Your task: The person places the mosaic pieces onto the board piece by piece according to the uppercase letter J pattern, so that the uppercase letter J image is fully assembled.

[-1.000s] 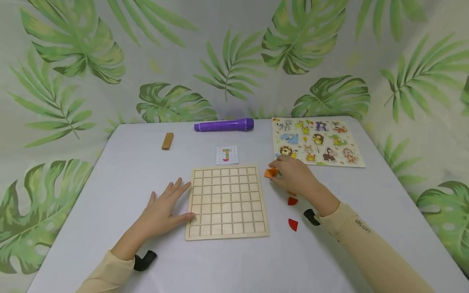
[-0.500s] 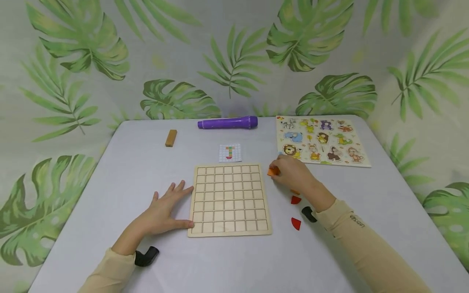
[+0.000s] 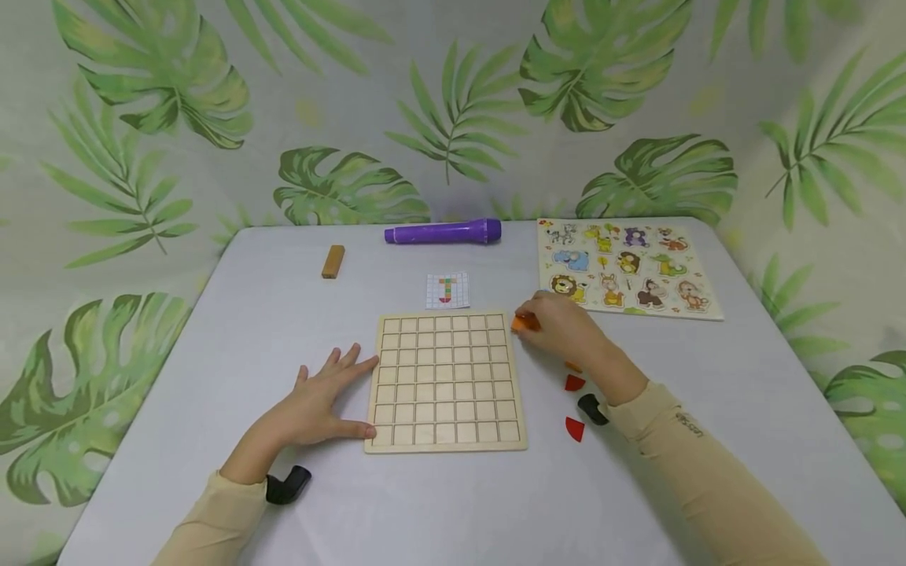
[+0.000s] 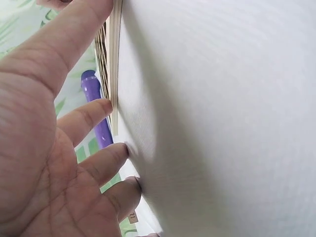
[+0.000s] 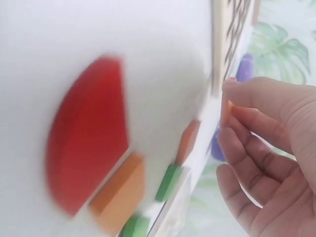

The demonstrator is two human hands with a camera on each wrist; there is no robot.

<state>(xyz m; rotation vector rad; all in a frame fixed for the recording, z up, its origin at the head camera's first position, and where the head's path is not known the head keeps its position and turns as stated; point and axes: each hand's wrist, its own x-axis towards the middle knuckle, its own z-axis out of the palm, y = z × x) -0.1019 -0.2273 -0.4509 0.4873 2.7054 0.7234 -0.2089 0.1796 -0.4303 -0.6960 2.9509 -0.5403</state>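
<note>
One orange block (image 3: 524, 321) pinched in right hand (image 3: 566, 326), just beside board (image 3: 447, 381) toward right edge of tabletop (image 3: 439, 507); left hand (image 3: 317, 406) spread wide, touching board. Best pinch gently and hold board steady.

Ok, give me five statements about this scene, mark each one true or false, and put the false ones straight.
1. The right hand has an orange piece in its grip. True.
2. The left hand rests on the animal puzzle. False: it touches the edge of the grid board.
3. Two red pieces lie to the right of the grid board. True.
4. The purple microphone stands upright. False: it lies on its side.
5. A pattern card lies beyond the grid board's far edge. True.
</note>
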